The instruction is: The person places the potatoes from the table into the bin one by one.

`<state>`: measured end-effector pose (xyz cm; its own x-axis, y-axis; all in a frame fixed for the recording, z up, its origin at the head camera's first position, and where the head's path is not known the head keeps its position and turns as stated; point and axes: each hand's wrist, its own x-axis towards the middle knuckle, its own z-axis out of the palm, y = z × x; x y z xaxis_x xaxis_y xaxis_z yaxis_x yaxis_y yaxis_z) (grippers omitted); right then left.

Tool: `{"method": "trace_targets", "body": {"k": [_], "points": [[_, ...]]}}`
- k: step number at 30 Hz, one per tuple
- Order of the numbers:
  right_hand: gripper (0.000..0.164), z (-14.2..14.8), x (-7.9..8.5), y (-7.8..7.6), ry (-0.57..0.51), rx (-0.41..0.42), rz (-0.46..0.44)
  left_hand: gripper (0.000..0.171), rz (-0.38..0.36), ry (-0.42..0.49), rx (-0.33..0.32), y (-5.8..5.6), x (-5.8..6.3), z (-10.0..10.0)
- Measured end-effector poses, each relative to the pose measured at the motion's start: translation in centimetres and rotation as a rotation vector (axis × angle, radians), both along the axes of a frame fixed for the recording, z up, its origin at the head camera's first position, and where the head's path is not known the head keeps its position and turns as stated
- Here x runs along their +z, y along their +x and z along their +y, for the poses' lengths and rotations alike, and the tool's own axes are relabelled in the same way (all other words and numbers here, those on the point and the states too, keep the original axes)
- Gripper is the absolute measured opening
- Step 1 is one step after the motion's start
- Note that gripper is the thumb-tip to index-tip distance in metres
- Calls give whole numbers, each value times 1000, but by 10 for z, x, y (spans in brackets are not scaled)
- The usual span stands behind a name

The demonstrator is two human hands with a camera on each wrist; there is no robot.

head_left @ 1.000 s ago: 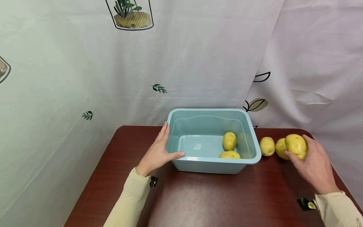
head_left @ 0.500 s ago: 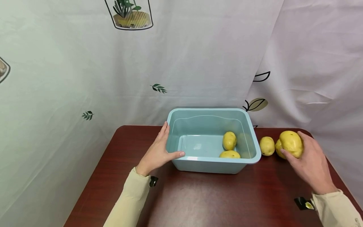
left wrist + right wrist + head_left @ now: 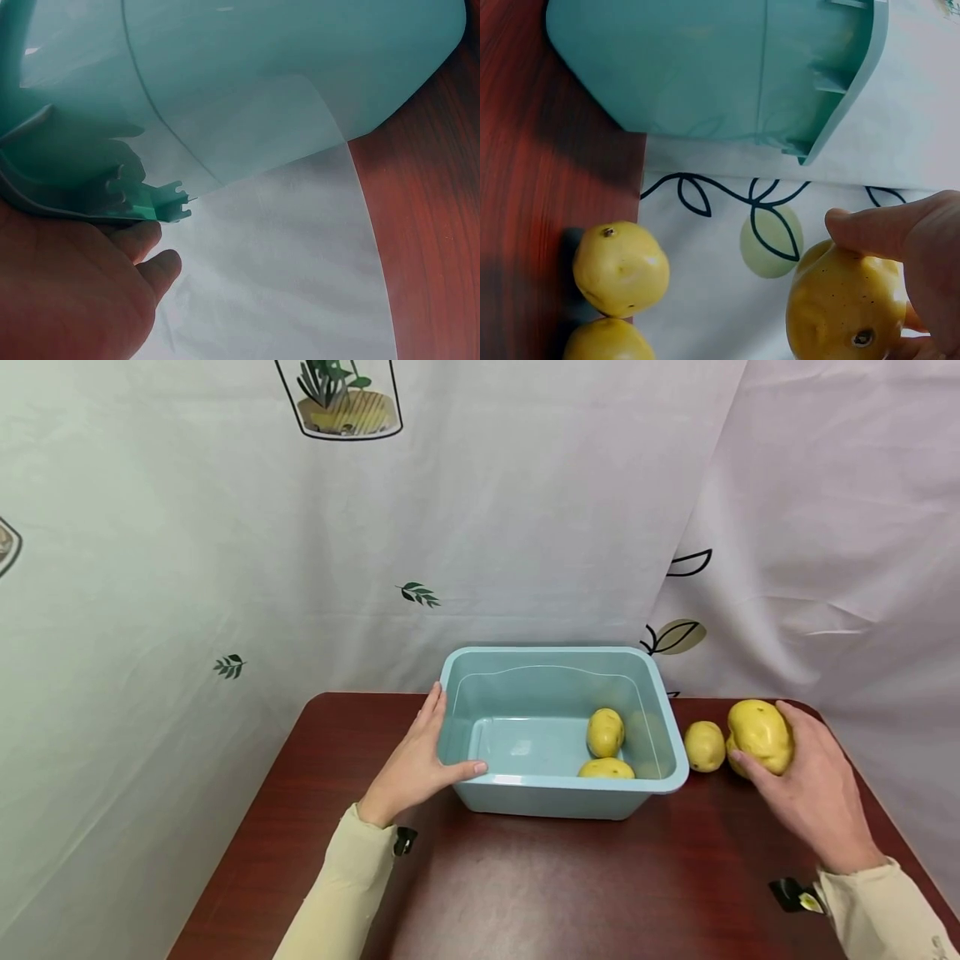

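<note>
So the right hand (image 3: 821, 785) is reaching over the right end of the desk (image 3: 517, 893), thumb on one side and fingers round the other, pinching a chunky yellow fruit (image 3: 761, 735). That fruit sits right in the grip, thumb and fingers both touching it. The left hand (image 3: 412, 764) is just steadying the blue tub (image 3: 547, 797): fingers pretty much straight along its left end, thumb spread out onto the near rim.

Two more fruits are inside the tub at its right end, an upright one (image 3: 605, 732) and a sideways one (image 3: 606, 768). Outside, a loose fruit (image 3: 704, 747) is on the desk just beside the tub, with a half-hidden fruit (image 3: 609, 341) next to it.

Compared with a second ago, the right hand and its fruit have shifted left, now mostly covering that half-hidden one in the head view. Left hand hasn't budged.
</note>
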<state>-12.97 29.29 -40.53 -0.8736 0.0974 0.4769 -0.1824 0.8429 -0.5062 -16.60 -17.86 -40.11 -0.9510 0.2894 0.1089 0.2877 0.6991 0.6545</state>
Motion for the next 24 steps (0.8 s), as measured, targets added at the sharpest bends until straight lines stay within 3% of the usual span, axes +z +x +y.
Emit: {"method": "trace_targets", "body": {"k": [24], "points": [[77, -15, 10, 3, -18, 31, 45, 120, -8, 1, 0, 0, 0, 0]]}}
